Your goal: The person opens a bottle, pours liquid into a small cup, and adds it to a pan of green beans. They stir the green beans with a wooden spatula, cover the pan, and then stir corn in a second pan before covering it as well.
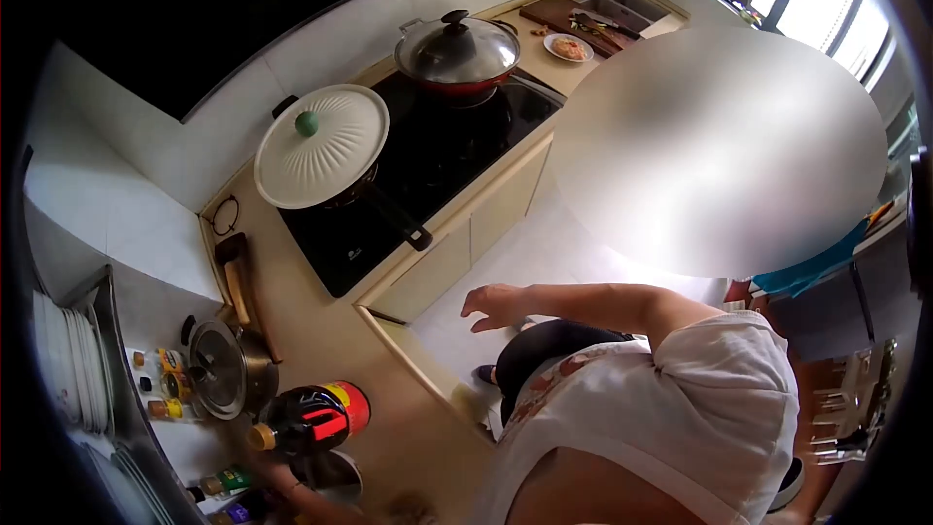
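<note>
Two lidded pans are crowding the black hob on the far side: a red wok under one glass lid, and a frying pan under one cream lid with a green knob. One large soy sauce bottle is standing on the near table, right beside the left hand and between it and one small glass-lidded pot. At least five seasoning bottles are lining the left wall; the left hand is reaching in among them, its fingers too hidden to tell their grip. The right hand is hanging empty above the floor, fingers loosely curled. One open metal pot is sitting just right of the left hand. Stacked plates are filling the left rack. Far off, one plate of food is resting near one chopping board and the sink.
</note>
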